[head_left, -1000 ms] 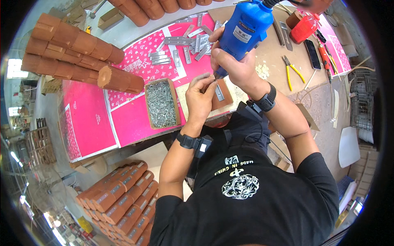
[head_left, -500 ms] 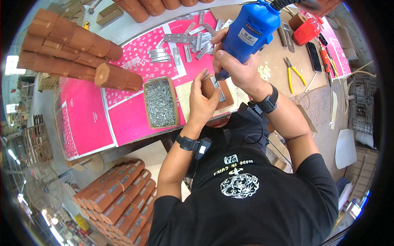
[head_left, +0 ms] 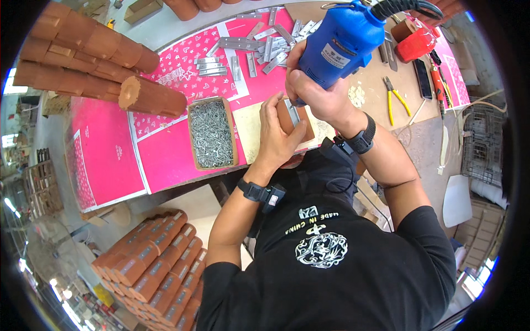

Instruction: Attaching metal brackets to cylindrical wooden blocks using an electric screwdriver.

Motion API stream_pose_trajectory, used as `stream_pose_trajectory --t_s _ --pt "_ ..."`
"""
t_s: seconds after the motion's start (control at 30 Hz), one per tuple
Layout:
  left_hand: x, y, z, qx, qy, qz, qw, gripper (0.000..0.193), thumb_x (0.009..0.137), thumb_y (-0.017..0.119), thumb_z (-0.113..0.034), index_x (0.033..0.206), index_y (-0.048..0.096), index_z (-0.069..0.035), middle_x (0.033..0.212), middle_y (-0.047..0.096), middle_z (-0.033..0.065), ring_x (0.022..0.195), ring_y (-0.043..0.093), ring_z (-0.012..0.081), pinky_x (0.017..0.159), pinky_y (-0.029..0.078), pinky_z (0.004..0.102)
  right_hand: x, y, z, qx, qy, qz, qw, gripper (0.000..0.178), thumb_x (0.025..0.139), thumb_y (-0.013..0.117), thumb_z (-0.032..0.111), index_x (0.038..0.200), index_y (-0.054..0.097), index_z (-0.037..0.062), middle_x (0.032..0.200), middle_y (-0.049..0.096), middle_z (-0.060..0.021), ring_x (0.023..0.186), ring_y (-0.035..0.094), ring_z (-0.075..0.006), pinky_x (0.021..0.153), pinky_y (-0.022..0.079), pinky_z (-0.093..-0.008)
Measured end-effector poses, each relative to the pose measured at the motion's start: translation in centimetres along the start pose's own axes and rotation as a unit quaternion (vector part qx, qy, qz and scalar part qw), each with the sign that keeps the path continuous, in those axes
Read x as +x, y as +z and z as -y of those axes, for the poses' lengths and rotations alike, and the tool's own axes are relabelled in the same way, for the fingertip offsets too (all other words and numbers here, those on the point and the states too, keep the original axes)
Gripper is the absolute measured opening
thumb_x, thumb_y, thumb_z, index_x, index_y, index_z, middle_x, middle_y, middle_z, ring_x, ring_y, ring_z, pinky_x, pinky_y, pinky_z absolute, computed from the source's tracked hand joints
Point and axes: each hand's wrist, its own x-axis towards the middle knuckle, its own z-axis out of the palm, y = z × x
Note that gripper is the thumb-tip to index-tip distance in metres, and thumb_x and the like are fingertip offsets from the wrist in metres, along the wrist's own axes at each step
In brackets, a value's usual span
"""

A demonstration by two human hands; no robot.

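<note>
My right hand [head_left: 319,95] is wrapped around a blue power screwdriver [head_left: 343,48], its nose pointing down at the far end of a reddish-brown piece [head_left: 307,131]. Flat along the top of that piece lies a narrow metal plate [head_left: 298,126]. Its far end is partly covered by the tool, and I cannot make out the bit's tip. My left hand [head_left: 276,137] grips the piece from the left, thumb on the near side and fingers along the far left edge. A pale board [head_left: 247,132] lies beneath. Left of it stands a cardboard box of screws [head_left: 213,135].
Loose metal plates [head_left: 241,43] lie scattered beyond my hands. Reddish-brown cylinders [head_left: 152,98] are stacked at left, and plated pieces [head_left: 157,256] are piled below the table. Yellow-handled pliers [head_left: 396,101], a phone [head_left: 423,79] and a red container [head_left: 415,45] sit at right.
The screwdriver has come slightly lower and tilts more to the right. My left hand keeps its hold on the piece. The surroundings at left have shifted a little leftward in view.
</note>
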Motion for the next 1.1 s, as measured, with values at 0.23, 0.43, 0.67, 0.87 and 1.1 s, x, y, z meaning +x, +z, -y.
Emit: stream_pose_trajectory --t_s 0.23,0.43,0.67,0.87,1.1 --pt "0.0 -0.2 -0.1 0.011 0.015 0.005 1.0 0.086 0.077 0.081 -0.027 0.14 0.03 0.004 0.132 0.04 0.0257 0.126 0.042 0.0402 0.107 0.035 0.0482 0.1 -0.4 -0.7 -0.007 0.046 0.01 0.999 0.02 0.084 0.056 -0.001 0.102 0.049 0.0005 0.073 0.056 -0.0073 0.059 0.056 -0.014 0.054 0.046 -0.0274" --pt "0.3 -0.3 -0.6 0.046 0.034 0.01 0.998 0.104 0.068 0.089 -0.038 0.14 0.028 0.004 0.133 0.04 0.0274 0.126 0.041 0.0427 0.106 0.035 0.0509 -0.7 -0.2 -0.7 -0.032 0.009 0.038 0.999 0.019 0.081 0.056 0.0 0.099 0.049 -0.0005 0.073 0.057 -0.0076 0.061 0.055 -0.013 0.055 0.046 -0.0276" --pt "0.9 -2.2 -3.1 0.172 0.079 0.039 0.981 0.11 0.065 0.089 -0.041 0.143 0.028 0.005 0.136 0.039 0.0278 0.127 0.04 0.0445 0.106 0.035 0.0522 -1.5 -1.7 0.1 0.008 -0.011 -0.001 1.0 0.03 0.085 0.059 0.005 0.112 0.047 -0.0017 0.072 0.057 -0.0092 0.061 0.056 -0.0157 0.058 0.048 -0.0295" --pt "2.7 -2.4 -7.7 0.371 0.137 0.181 0.9 0.09 0.059 0.086 -0.028 0.135 0.049 0.004 0.116 0.054 0.0224 0.11 0.052 0.0389 0.093 0.044 0.0484 -3.9 -5.8 -0.1 0.061 -0.029 -0.126 0.99 0.026 0.085 0.062 0.0 0.109 0.055 -0.0025 0.076 0.06 -0.0061 0.059 0.06 -0.0119 0.055 0.049 -0.0261" --pt "1.5 -4.4 -7.7 0.227 0.003 0.2 0.953 0.094 0.058 0.08 -0.013 0.142 0.04 0.002 0.125 0.046 0.0271 0.12 0.048 0.043 0.103 0.042 0.0468 -6.5 -7.1 -2.0 0.044 0.051 -0.162 0.985 0.024 0.083 0.065 0.001 0.107 0.059 -0.0016 0.079 0.059 -0.0031 0.061 0.059 -0.0091 0.055 0.048 -0.0242"
